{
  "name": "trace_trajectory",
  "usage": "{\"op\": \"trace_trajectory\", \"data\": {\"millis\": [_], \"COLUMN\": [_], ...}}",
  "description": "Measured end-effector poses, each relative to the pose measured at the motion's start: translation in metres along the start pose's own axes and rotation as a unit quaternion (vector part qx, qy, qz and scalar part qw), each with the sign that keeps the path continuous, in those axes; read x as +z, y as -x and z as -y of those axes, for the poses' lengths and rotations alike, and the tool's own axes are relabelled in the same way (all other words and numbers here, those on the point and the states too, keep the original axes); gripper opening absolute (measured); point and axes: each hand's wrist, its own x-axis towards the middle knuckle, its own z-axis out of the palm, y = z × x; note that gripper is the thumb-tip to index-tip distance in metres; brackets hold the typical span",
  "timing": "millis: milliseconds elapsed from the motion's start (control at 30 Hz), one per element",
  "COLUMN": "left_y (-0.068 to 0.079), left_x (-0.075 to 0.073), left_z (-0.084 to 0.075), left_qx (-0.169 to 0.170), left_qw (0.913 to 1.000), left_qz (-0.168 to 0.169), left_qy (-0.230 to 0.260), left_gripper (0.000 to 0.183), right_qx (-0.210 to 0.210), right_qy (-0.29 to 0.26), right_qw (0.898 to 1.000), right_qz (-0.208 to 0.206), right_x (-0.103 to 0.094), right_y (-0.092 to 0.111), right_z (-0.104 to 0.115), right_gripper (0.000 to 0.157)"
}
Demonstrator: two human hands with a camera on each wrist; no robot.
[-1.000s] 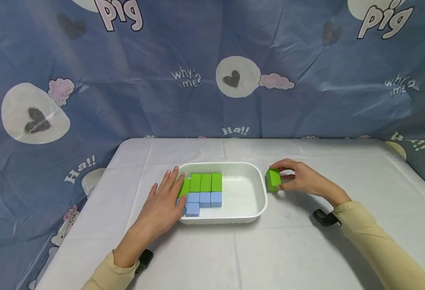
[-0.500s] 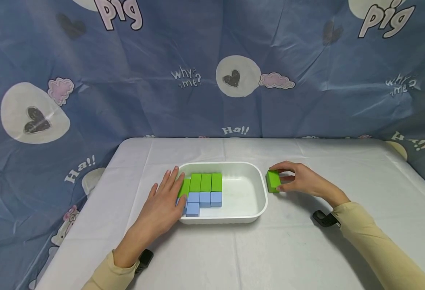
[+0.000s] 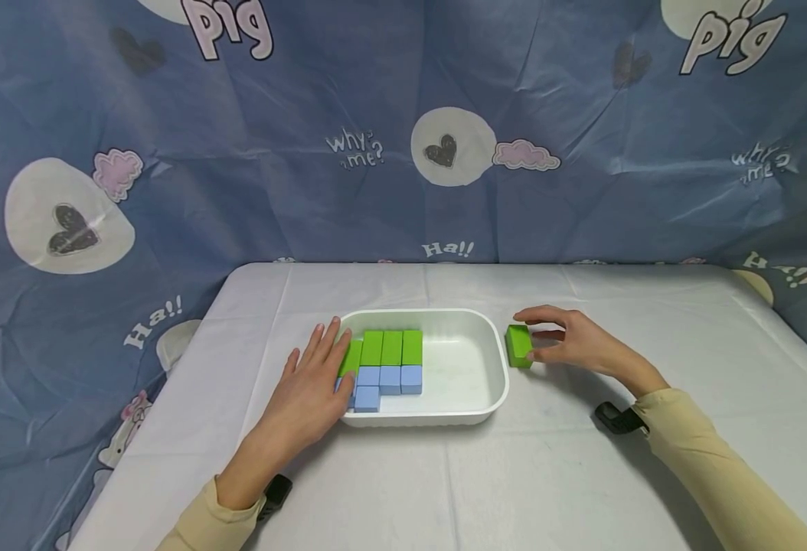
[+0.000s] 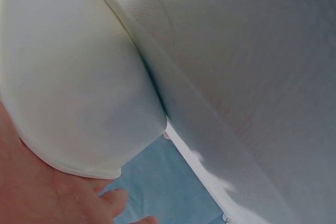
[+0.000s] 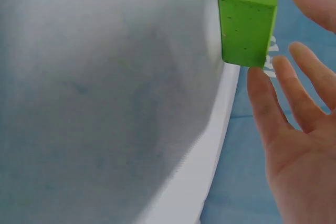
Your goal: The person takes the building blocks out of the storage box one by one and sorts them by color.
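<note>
A white plastic tray point(image 3: 462, 367) stands on the table, with green blocks point(image 3: 392, 348) in a row and blue blocks point(image 3: 390, 379) in front of them, all toward its left side. My left hand point(image 3: 307, 394) rests over the tray's left rim with fingers straight, hiding part of the leftmost blocks. A single green block point(image 3: 519, 347) stands on the cloth just outside the tray's right end. Around it my right hand point(image 3: 579, 343) is spread; in the right wrist view the thumb is apart from the block point(image 5: 247, 30) and one fingertip is right at its edge.
White cloth point(image 3: 403, 482) covers the table. Behind it hangs a blue printed sheet point(image 3: 293, 199), which also drops past the table's left edge. Dark wrist bands point(image 3: 276, 493) sit below both hands.
The right hand's thumb and fingers have loosened from the green block they pinched, which has come down slightly and now stands beside the tray. The left hand and tray have not moved.
</note>
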Motion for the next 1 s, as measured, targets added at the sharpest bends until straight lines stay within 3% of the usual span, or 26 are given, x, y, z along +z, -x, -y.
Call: {"op": "trace_trajectory", "data": {"millis": [333,567,800,1000], "left_y": [0.001,0.001,0.001,0.0], "left_x": [0.0,-0.001,-0.001,-0.001], "left_z": [0.0,0.0,0.0,0.0], "left_qx": [-0.002,0.0,0.002,0.003], "left_qw": [1.0,1.0,1.0,1.0], "left_qz": [-0.001,-0.003,-0.007,-0.007], "left_qy": [-0.002,0.001,0.001,0.003], "left_gripper": [0.06,0.06,0.059,0.059], "right_qx": [-0.02,-0.069,-0.087,-0.09], "right_qy": [0.022,0.016,0.024,0.033], "right_qw": [0.998,0.991,0.99,0.99], "right_qz": [-0.061,-0.117,-0.109,-0.101], "right_x": [0.003,0.013,0.028,0.044], "right_y": [0.001,-0.002,-0.002,-0.01], "right_z": [0.014,0.038,0.084,0.086], "right_gripper": [0.047,0.031,0.033,0.036]}}
